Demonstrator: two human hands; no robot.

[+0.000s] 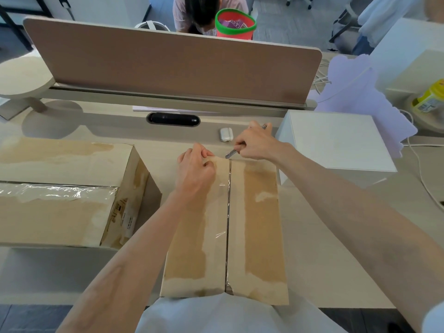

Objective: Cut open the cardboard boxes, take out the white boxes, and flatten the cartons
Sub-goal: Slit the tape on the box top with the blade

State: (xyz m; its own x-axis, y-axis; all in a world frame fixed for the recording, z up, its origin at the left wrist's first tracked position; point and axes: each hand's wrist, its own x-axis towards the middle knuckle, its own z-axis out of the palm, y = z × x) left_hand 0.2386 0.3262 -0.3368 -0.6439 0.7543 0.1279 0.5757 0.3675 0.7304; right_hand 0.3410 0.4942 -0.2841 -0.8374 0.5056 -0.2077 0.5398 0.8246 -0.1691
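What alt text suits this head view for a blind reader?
A right hand holds a blade at the far end of the taped seam on a cardboard box; the left hand rests on it. A second carton lies left, a white box right.

No text can be read. Dark print and a pale sticker sit on the end face of the cardboard box (123,218) at 9 o'clock, too small and skewed to make out. The yellow bottle (430,98) at 2 o'clock carries a label with blurred print. White lettering on a purple packet (231,23) in the red bin (230,34) at 12 o'clock is illegible. A tiny pale mark on the black cable port (173,119) is unreadable too.
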